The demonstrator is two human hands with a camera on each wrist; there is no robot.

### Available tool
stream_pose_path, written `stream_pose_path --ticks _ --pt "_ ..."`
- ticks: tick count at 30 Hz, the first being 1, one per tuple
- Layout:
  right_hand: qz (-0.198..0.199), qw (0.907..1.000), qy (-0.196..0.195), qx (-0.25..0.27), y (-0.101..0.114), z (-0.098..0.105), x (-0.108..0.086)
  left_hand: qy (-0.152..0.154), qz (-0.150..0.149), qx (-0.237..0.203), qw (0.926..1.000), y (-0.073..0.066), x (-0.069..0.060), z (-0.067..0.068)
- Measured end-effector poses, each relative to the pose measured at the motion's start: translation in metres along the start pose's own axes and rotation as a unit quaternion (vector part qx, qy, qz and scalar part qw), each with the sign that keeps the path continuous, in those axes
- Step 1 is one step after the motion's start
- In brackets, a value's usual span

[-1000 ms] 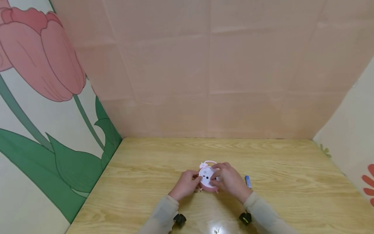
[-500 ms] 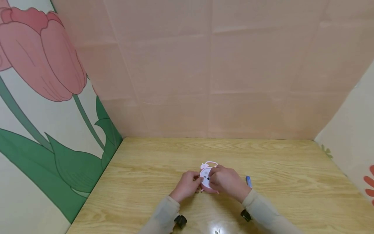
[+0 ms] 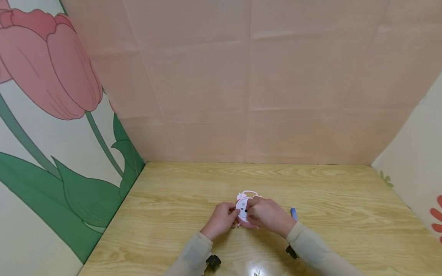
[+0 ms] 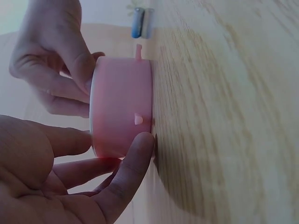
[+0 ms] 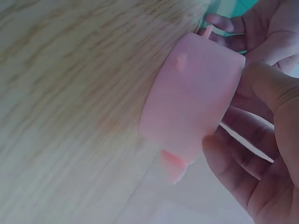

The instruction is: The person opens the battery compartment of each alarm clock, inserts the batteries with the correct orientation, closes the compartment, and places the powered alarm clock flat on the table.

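Note:
A pink twin-bell alarm clock [image 3: 243, 205] lies face down on the wooden table, its white back turned up and its handle pointing away from me. My left hand [image 3: 221, 219] grips the clock's left edge, with thumb on the back and fingers against the pink side [image 4: 122, 102]. Over the right part of the back, my right hand [image 3: 271, 215] has its fingers curled and pinches at the surface. What lies under those fingertips is hidden. Small pink feet [image 5: 181, 61] stick out from the clock's side in both wrist views.
Right of the clock, a small blue cylinder [image 3: 293, 213] lies on the table [image 3: 172, 203]; the left wrist view has a pale piece [image 4: 147, 23] beside it. A pinkish covering [image 3: 248, 115] stands behind the table, and a tulip-painted wall [image 3: 62, 76] at the left.
My right hand's fingers, spread over the clock's back a second ago, have drawn together and curled there. The left hand keeps its grip, and the clock has barely shifted.

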State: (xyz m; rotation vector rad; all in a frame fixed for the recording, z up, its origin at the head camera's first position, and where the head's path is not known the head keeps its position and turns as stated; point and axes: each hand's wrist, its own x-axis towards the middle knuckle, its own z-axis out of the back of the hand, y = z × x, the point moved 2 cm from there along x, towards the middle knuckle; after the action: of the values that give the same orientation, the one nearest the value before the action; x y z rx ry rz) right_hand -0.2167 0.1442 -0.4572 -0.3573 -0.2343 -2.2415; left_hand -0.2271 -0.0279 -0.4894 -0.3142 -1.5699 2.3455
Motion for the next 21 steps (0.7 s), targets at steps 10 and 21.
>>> stream_pose_path --ticks 10,21 --pt "0.008 0.9992 0.006 -0.037 0.0021 -0.0005 0.0057 -0.004 -0.003 0.011 0.9999 0.0012 0.0000 0.0004" --pt "-0.010 0.9968 -0.043 -0.067 0.0067 -0.0026 0.0034 -0.009 -0.018 0.017 0.9997 0.0017 0.0017 0.0010"
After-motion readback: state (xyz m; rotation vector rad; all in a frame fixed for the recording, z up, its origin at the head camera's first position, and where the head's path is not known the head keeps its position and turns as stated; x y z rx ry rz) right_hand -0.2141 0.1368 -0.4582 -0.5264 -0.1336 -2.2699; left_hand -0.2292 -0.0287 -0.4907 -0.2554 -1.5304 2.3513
